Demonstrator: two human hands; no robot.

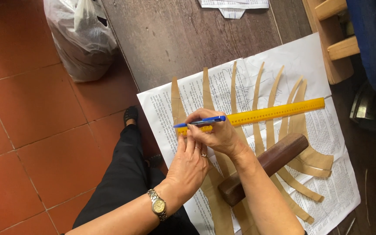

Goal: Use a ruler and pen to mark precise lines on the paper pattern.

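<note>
My right hand (216, 135) grips a blue pen (199, 122), its tip at the left end of a long yellow ruler (275, 112). My left hand (188, 167), with a wristwatch and a ring, presses fingers flat by the ruler's left end. The ruler lies across several curved tan paper strips (273, 91) fanned out over printed paper sheets (323, 130). A dark brown wooden block (279, 154) rests on the strips beside my right forearm.
The sheets lie on a dark wooden table (183, 39). A white plastic bag (81, 37) sits on the red tiled floor at the left. A wooden chair frame (334, 48) stands at top right. More papers (233, 6) lie at the table's far edge.
</note>
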